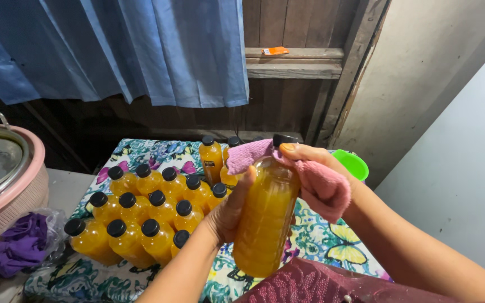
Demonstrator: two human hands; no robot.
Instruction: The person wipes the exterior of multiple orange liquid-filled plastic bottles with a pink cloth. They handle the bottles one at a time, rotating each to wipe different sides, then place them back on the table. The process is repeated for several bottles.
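My left hand point(228, 210) grips a clear plastic bottle point(265, 219) full of orange-yellow liquid with a black cap, held tilted above a patterned cloth point(315, 235). My right hand point(310, 163) presses a pink rag point(324, 188) against the bottle's shoulder and neck, fingers curled over the top. Left of my hands, several matching capped bottles point(141, 216) lie in rows on the cloth. A few more bottles point(211, 160) stand upright behind the held one.
A pink basket holding a metal pan point(1, 174) sits at far left, with a purple cloth point(15, 247) below it. A green bowl point(352, 163) peeks out behind my right hand. A blue curtain point(141, 50) hangs over a wooden wall.
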